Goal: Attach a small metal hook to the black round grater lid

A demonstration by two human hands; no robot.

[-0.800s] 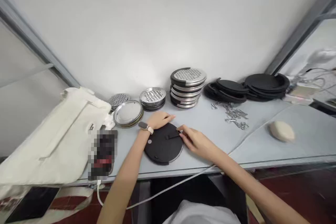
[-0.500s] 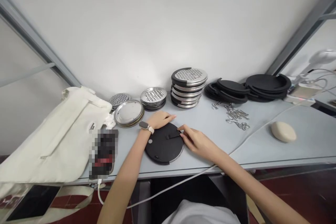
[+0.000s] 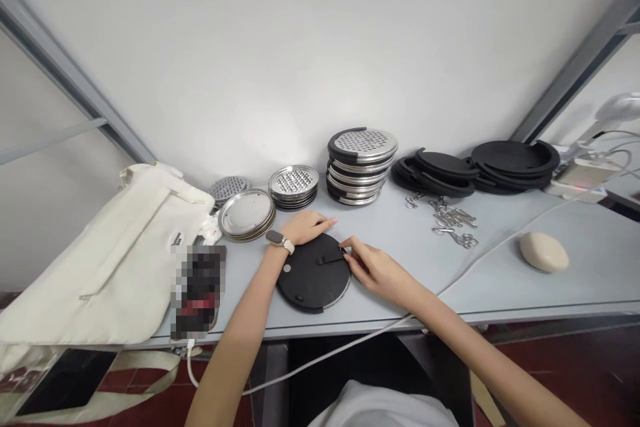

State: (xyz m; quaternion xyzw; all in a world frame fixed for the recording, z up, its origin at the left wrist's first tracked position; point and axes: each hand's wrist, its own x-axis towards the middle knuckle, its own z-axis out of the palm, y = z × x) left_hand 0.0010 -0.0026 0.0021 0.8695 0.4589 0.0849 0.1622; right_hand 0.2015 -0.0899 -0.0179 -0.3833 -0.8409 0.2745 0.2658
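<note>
A round black disc (image 3: 315, 283) with a silvery rim showing at its lower right lies flat on the table. A short slot and a pale round spot mark its upper face. My left hand (image 3: 306, 227), a watch on its wrist, rests across the disc's far left edge with thumb and fingers stretched out. At the far right edge, my right hand (image 3: 370, 263) pinches a small shiny metal piece by the end of the slot; its shape is mostly hidden by the fingertips. Several loose metal hooks (image 3: 453, 217) lie to the right.
Behind the disc stand stacked grater discs (image 3: 294, 181), plain metal plates (image 3: 246, 210) and a taller black-rimmed grater stack (image 3: 363, 173). Black round parts (image 3: 515, 163) are piled at back right. A white cable (image 3: 480, 257) crosses the table near a beige oval object (image 3: 544, 251). A cream bag (image 3: 115, 260) lies left.
The view has shifted slightly. Both hands keep almost the same places on the black disc, with only slight finger movement at the right hand's pinch.
</note>
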